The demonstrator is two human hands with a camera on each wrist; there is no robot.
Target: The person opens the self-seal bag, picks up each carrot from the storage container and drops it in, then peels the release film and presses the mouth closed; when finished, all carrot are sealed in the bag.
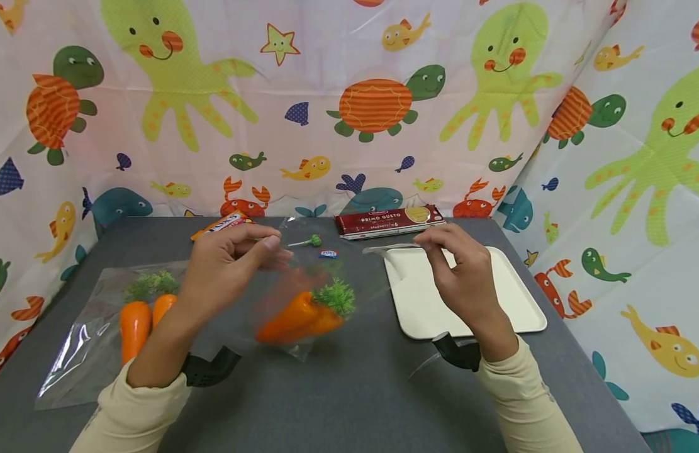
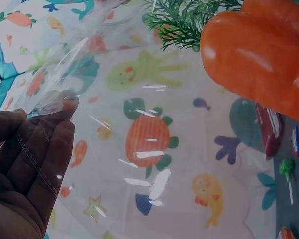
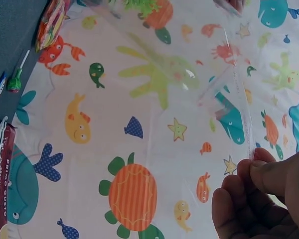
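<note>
Between my hands hangs a clear plastic bag (image 2: 154, 194), its top edge stretched from one hand to the other. My left hand (image 1: 221, 270) pinches one end of that edge between thumb and fingers. The other end is pinched by my right hand (image 1: 462, 270), above the cream tray (image 1: 440, 314). Low in the bag lie orange carrots (image 1: 298, 318) with green leafy tops, blurred in the head view. Beside my left forearm, a second clear bag (image 1: 89, 352) lies flat on the table with two more carrots (image 1: 135, 327) at it, partly hidden by the arm.
Toward the back of the grey table (image 1: 349, 402) are a spaghetti packet (image 1: 389, 223), a green lollipop (image 1: 314, 240), a small blue-and-red wrapped sweet (image 1: 328, 254) and an orange packet (image 1: 227, 221). A patterned curtain (image 1: 304, 56) hangs behind and on both sides.
</note>
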